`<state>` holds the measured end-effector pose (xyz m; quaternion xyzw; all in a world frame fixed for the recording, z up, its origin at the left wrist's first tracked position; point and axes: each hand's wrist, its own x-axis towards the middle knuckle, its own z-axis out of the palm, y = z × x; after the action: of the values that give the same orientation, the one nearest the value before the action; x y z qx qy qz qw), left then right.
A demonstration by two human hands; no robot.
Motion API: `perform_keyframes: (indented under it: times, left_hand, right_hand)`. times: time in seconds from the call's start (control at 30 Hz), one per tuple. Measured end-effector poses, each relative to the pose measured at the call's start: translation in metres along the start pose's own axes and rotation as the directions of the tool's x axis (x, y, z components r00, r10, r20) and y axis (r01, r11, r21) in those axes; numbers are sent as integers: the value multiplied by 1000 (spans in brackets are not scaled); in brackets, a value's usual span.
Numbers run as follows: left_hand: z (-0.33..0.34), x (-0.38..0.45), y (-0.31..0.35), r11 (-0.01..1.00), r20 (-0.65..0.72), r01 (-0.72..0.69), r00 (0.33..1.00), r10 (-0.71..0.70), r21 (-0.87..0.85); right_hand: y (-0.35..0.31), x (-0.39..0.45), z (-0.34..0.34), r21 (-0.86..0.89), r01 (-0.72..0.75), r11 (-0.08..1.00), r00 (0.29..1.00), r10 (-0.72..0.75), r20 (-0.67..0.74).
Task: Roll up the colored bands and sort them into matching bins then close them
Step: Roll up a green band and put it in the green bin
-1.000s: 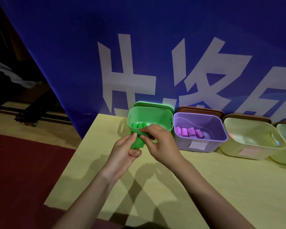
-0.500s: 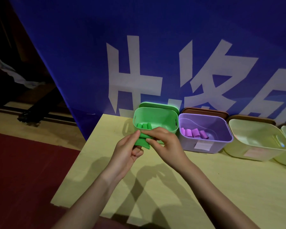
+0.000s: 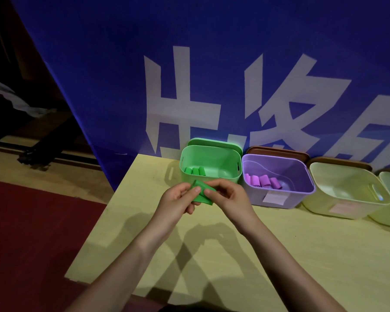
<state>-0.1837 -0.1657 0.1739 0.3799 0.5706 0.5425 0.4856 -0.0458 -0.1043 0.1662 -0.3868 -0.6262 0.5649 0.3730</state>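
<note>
A: What are the hands doing?

B: The left hand [image 3: 178,202] and right hand [image 3: 229,197] both pinch a green band [image 3: 202,193], partly rolled, held above the yellow table [image 3: 279,255].

A: And the bins?

B: The green bin [image 3: 209,164] sits open just beyond the fingertips, three green rolls [image 3: 195,171] at its left end, its green lid [image 3: 214,143] propped behind. Right of the right hand, the purple bin [image 3: 279,179] holds purple rolls [image 3: 262,181]. Farther right stand two pale yellow-green bins [image 3: 347,190]. A blue banner [image 3: 189,64] hangs behind them all.
</note>
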Motion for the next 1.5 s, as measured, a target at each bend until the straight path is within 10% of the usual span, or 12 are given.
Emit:
perform_keyframes:
  times: [0.17,0.67,1.17,1.37,1.5]
  left_hand:
    - [8,-1,-6,950,-63,163,980,-186,-264]
    - [19,-1,0,985,-154,-129,977,145,113]
    - [37,1,-6,913,-147,112,972,-183,-393]
    - [35,4,-8,929,-120,81,984,-132,-361]
    - [31,8,-3,965,-87,10,996,-34,-260]
  right_hand:
    - [6,0,5,-150,102,983,990,-116,-83]
    - [6,14,-1,-343,306,888,917,-372,-147]
    - [11,28,-28,-394,568,723,822,-483,300]
    - [15,20,-34,-44,200,979,960,-187,206]
    - [14,14,-20,253,-106,962,990,79,116]
